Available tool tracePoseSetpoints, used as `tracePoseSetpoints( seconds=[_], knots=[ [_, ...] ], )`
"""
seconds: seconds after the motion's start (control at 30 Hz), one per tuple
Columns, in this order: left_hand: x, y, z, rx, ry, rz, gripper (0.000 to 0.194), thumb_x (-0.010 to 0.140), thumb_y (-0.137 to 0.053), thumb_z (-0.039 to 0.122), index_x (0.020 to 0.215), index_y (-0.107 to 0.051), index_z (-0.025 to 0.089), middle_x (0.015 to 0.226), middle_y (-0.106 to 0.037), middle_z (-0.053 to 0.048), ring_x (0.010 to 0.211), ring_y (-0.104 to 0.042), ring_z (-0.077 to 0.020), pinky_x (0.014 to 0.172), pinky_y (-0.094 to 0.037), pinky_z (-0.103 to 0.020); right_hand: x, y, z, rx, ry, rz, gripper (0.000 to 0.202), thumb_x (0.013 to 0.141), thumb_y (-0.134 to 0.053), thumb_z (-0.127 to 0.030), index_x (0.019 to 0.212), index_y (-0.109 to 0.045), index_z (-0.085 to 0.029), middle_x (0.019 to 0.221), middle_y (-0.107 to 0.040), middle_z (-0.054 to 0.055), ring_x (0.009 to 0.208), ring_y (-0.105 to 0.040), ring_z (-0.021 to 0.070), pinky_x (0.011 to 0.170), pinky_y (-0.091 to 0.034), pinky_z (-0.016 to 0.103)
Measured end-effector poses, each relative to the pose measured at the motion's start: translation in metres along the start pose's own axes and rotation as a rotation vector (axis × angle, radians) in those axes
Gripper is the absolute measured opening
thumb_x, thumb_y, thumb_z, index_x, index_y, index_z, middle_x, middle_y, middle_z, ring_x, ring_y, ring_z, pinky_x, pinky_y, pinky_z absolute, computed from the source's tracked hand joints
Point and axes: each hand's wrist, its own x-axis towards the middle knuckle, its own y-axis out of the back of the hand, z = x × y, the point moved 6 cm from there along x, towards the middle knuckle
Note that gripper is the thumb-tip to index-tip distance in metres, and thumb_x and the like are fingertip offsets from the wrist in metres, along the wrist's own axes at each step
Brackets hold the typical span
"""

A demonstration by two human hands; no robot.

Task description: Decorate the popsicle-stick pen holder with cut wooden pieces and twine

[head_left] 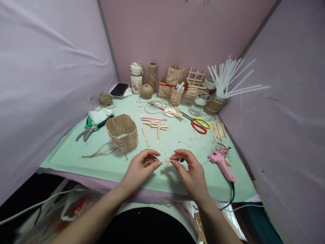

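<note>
Between thumb and fingertips, my right hand (190, 169) pinches a small wooden piece (168, 162) over the front of the table. My left hand (143, 164) is just to the left of it, fingers curved and thumb apart from the index finger, with nothing seen between them. Behind my left hand stands a basket of wooden sticks (122, 134), with twine (100, 151) trailing from its left side. Loose wooden sticks (156, 124) lie behind both hands. To the right of my right hand rests a pink glue gun (223, 164).
Pruning shears (92, 127) lie at the left. Scissors (199, 124) and flat sticks (218, 131) are at the right. Along the back stand a bottle (136, 79), twine rolls (146, 91), stick-built holders (175, 75), a water cup (199, 103) and glue sticks (225, 79).
</note>
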Motion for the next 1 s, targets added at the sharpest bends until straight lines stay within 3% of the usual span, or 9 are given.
tracePoseSetpoints(
  seconds=[0.13, 0.43, 0.5, 0.63, 0.67, 0.7, 0.77, 0.83, 1.0],
  knots=[
    [-0.007, -0.008, 0.017, 0.167, -0.177, 0.005, 0.025, 0.066, -0.080, 0.018, 0.091, -0.073, 0.019, 0.094, -0.069, -0.006, 0.077, -0.059, -0.0152, 0.077, -0.046, -0.024, -0.003, -0.003, -0.004, -0.125, 0.093, -0.015, 0.017, 0.090, -0.059, -0.022, 0.106, -0.057, -0.024, 0.088, -0.070, 0.002, 0.085, -0.066, 0.0181, 0.082, -0.050, 0.035],
    [-0.006, -0.014, 0.014, 0.157, -0.218, 0.000, 0.026, 0.070, -0.076, 0.016, 0.096, -0.072, 0.021, 0.087, -0.070, -0.004, 0.074, -0.056, -0.0151, 0.076, -0.044, -0.023, -0.006, 0.001, -0.010, -0.146, 0.124, 0.015, 0.019, 0.089, -0.058, -0.022, 0.107, -0.061, -0.024, 0.095, -0.069, 0.004, 0.085, -0.065, 0.0194, 0.080, -0.052, 0.035],
    [-0.003, -0.011, 0.010, 0.082, -0.150, -0.020, 0.027, 0.070, -0.077, 0.016, 0.096, -0.070, 0.019, 0.086, -0.070, -0.005, 0.077, -0.059, -0.0150, 0.076, -0.046, -0.024, -0.004, 0.020, -0.018, -0.122, 0.153, 0.159, 0.021, 0.088, -0.060, -0.024, 0.109, -0.061, -0.024, 0.100, -0.066, 0.005, 0.087, -0.063, 0.0196, 0.082, -0.051, 0.037],
    [0.003, -0.006, -0.008, -0.266, 0.148, -0.093, 0.028, 0.068, -0.079, 0.016, 0.093, -0.065, 0.016, 0.084, -0.068, -0.004, 0.078, -0.064, -0.0137, 0.072, -0.050, -0.023, -0.018, 0.097, -0.031, -0.150, 0.193, 0.773, 0.030, 0.084, -0.066, -0.034, 0.110, -0.060, -0.020, 0.106, -0.062, 0.008, 0.088, -0.062, 0.0205, 0.083, -0.050, 0.039],
    [0.004, -0.006, -0.012, -0.362, 0.226, -0.113, 0.028, 0.068, -0.080, 0.016, 0.092, -0.065, 0.016, 0.083, -0.068, -0.004, 0.076, -0.064, -0.0129, 0.070, -0.050, -0.022, -0.021, 0.113, -0.029, -0.237, 0.147, 0.825, 0.034, 0.084, -0.065, -0.039, 0.110, -0.060, -0.019, 0.104, -0.063, 0.009, 0.088, -0.061, 0.0216, 0.083, -0.050, 0.039],
    [0.004, -0.007, -0.017, -0.452, 0.291, -0.129, 0.028, 0.068, -0.080, 0.016, 0.092, -0.064, 0.015, 0.082, -0.067, -0.004, 0.074, -0.064, -0.0122, 0.068, -0.051, -0.022, -0.021, 0.125, -0.023, -0.357, 0.074, 0.789, 0.039, 0.083, -0.064, -0.046, 0.109, -0.061, -0.017, 0.101, -0.064, 0.010, 0.087, -0.061, 0.0231, 0.080, -0.050, 0.040],
    [0.005, -0.008, -0.024, -0.599, 0.377, -0.159, 0.027, 0.068, -0.080, 0.015, 0.090, -0.064, 0.014, 0.080, -0.065, -0.003, 0.072, -0.065, -0.0114, 0.065, -0.052, -0.021, -0.018, 0.140, -0.002, -0.661, -0.101, 0.548, 0.054, 0.080, -0.056, -0.062, 0.104, -0.064, -0.015, 0.098, -0.065, 0.015, 0.088, -0.061, 0.0285, 0.075, -0.049, 0.042],
    [0.007, -0.011, -0.030, -0.701, 0.417, -0.183, 0.026, 0.067, -0.080, 0.013, 0.088, -0.064, 0.013, 0.080, -0.065, -0.003, 0.072, -0.065, -0.0108, 0.065, -0.053, -0.020, -0.022, 0.151, 0.022, -0.900, -0.180, 0.399, 0.071, 0.078, -0.045, -0.074, 0.102, -0.065, -0.011, 0.096, -0.065, 0.019, 0.091, -0.060, 0.0342, 0.077, -0.048, 0.048],
    [0.009, -0.015, -0.040, -0.831, 0.473, -0.220, 0.021, 0.071, -0.076, 0.010, 0.088, -0.064, 0.013, 0.081, -0.064, -0.003, 0.071, -0.064, -0.0092, 0.066, -0.054, -0.019, -0.035, 0.154, 0.066, -1.222, -0.220, 0.237, 0.077, 0.082, -0.035, -0.073, 0.104, -0.065, -0.005, 0.091, -0.064, 0.023, 0.090, -0.059, 0.0377, 0.082, -0.045, 0.050]
  ],
)
